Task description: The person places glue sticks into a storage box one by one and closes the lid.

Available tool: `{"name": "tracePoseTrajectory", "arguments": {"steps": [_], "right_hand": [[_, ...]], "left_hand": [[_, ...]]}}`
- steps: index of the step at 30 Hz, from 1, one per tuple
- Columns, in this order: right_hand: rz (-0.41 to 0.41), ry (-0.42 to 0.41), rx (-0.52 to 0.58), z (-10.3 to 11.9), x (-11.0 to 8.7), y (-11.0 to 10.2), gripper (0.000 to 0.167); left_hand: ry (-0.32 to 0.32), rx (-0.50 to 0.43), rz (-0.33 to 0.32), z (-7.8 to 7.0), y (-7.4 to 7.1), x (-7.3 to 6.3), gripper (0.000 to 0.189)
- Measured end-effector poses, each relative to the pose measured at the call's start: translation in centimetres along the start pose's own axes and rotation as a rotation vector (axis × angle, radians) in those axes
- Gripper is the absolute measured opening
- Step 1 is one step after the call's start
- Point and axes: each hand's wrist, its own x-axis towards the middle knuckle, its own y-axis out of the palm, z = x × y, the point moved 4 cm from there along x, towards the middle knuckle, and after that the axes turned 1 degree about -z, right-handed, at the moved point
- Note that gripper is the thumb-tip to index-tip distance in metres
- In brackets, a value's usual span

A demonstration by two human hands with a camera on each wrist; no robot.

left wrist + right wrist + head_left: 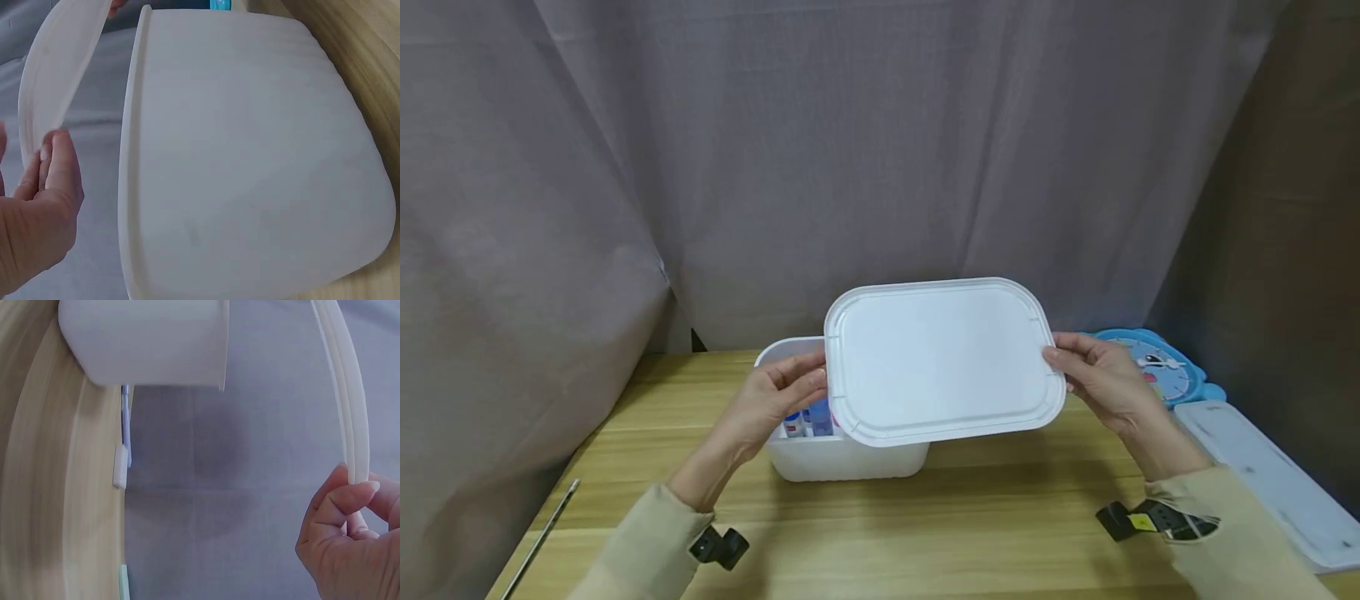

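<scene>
A white rectangular lid (943,358) with rounded corners is held up and tilted, its broad face toward the head camera. My left hand (778,398) grips the lid's left edge. At the opposite edge my right hand (1108,383) pinches the rim between thumb and fingers, also clear in the right wrist view. Behind and below the lid stands a white plastic box (850,460), open at the top, and the lid hides much of its inside. A small white bottle (794,425) with a blue cap and a blue item (821,417) show inside the box.
A blue clock (1161,367) with a cartoon face lies at the back right. In front of it is a long white flat panel (1270,479). A thin metal rod (542,537) lies along the left table edge. Grey cloth (880,167) hangs behind the wooden table (985,517).
</scene>
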Motion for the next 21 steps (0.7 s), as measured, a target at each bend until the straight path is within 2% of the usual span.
{"name": "tracePoseTrajectory", "arguments": {"steps": [6,11,16,18,21], "right_hand": [[0.005,-0.031,0.016,0.3,0.1,1.3,0.016],[-0.059,-0.099,-0.029,1.3,0.0,1.7,0.012],[-0.141,-0.255,-0.073,3.1,-0.4,2.3,0.01],[-0.185,-0.336,-0.135,4.1,-0.7,2.6,0.009],[-0.228,-0.435,-0.196,5.0,-0.9,3.3,0.007]], "left_hand": [[-0.016,0.107,-0.079,0.3,-0.5,-0.1,0.044],[-0.001,0.13,-0.138,0.0,-1.1,-0.1,0.044],[0.078,0.2,-0.188,-0.9,-1.6,-0.1,0.036],[0.109,0.219,-0.207,-1.3,-1.8,-0.1,0.033],[0.151,0.2,-0.238,-1.8,-2.2,0.0,0.029]]}}
